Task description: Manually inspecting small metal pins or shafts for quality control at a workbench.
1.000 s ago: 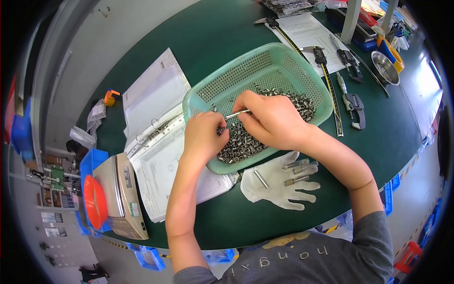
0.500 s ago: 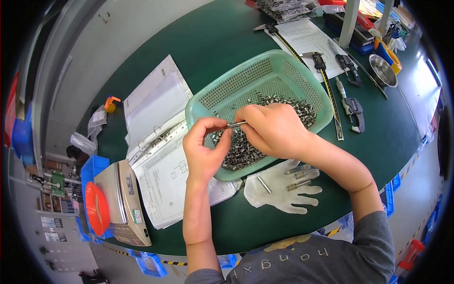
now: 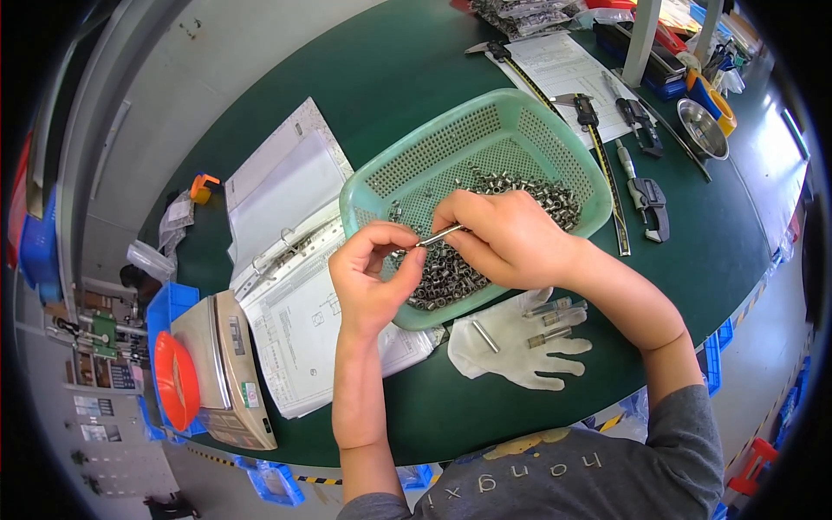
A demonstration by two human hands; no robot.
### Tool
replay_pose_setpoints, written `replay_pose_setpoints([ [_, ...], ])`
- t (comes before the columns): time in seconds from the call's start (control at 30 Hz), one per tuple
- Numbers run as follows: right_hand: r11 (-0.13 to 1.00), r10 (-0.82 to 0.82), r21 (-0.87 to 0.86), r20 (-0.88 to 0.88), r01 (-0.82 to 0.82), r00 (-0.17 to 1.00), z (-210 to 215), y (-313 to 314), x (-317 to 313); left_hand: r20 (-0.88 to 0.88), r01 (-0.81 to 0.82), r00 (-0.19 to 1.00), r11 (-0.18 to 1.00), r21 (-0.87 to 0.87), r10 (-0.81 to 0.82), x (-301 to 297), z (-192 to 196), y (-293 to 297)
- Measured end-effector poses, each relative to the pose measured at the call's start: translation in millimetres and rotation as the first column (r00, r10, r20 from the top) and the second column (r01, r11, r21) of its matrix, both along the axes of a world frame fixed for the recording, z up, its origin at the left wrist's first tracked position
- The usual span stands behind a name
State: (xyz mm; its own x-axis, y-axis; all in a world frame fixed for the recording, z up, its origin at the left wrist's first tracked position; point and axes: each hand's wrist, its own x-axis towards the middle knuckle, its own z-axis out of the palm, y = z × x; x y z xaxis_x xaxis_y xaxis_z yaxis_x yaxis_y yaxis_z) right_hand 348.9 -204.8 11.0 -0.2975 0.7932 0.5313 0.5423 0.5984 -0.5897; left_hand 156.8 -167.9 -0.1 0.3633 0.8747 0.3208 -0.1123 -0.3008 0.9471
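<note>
A slim metal pin slants between my two hands above the basket. My right hand pinches its far end between thumb and fingers. The thumb and bent index finger of my left hand close at the pin's near end; a small metal part seems to be between them, mostly covered. Below lies a light green perforated basket with a heap of short shiny metal sleeves. A white glove lies flat in front of the basket, with another metal pin and small clear tubes on it.
An open binder with drawings and a scale with an orange-red tray stand left. Calipers, micrometers, papers and a metal bowl lie right. Bagged parts sit at the back.
My hands have drawn slightly apart, the left one shifting a little left and down. More of the pin shows between them.
</note>
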Motion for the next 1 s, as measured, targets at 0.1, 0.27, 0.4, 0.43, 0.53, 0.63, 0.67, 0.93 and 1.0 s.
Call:
replay_pose_setpoints([
  [0.1,1.000,-0.014,0.002,0.064,0.014,0.998,3,-1,2,-0.079,0.034,0.997,0.995,0.091,-0.027,0,0,1],
  [0.27,0.983,-0.019,0.185,0.004,0.018,1.000,-3,-2,-5,0.166,0.134,0.979,0.987,-0.087,-0.118,-5,-2,3],
  [0.4,0.996,-0.004,0.093,0.031,0.001,1.000,-2,-2,-3,-0.024,0.023,0.999,0.999,0.042,-0.022,-2,-1,-1],
  [0.43,0.996,-0.004,0.093,0.032,0.001,0.999,-1,-2,-2,-0.050,0.063,0.997,0.996,0.065,-0.059,-1,0,-3],
  [0.53,0.998,0.055,-0.037,-0.007,-0.055,0.998,-1,-3,-1,-0.032,0.072,0.997,0.996,0.045,-0.071,3,4,-5],
  [0.63,1.000,-0.010,0.004,-0.030,0.010,0.999,-3,-5,-6,0.012,0.044,0.999,0.999,-0.014,-0.043,3,5,-7],
  [0.67,1.000,0.003,-0.027,-0.019,-0.004,1.000,-2,-6,-6,0.011,0.044,0.999,0.999,-0.029,-0.044,3,4,-7],
  [0.93,0.968,0.016,-0.235,-0.288,-0.087,0.957,3,-3,-1,0.035,0.059,0.998,0.998,0.025,-0.060,-10,5,1],
  [1.0,0.982,-0.010,-0.186,-0.238,-0.036,0.971,4,-5,-4,0.240,0.103,0.968,0.988,-0.118,-0.073,-11,0,2],
])
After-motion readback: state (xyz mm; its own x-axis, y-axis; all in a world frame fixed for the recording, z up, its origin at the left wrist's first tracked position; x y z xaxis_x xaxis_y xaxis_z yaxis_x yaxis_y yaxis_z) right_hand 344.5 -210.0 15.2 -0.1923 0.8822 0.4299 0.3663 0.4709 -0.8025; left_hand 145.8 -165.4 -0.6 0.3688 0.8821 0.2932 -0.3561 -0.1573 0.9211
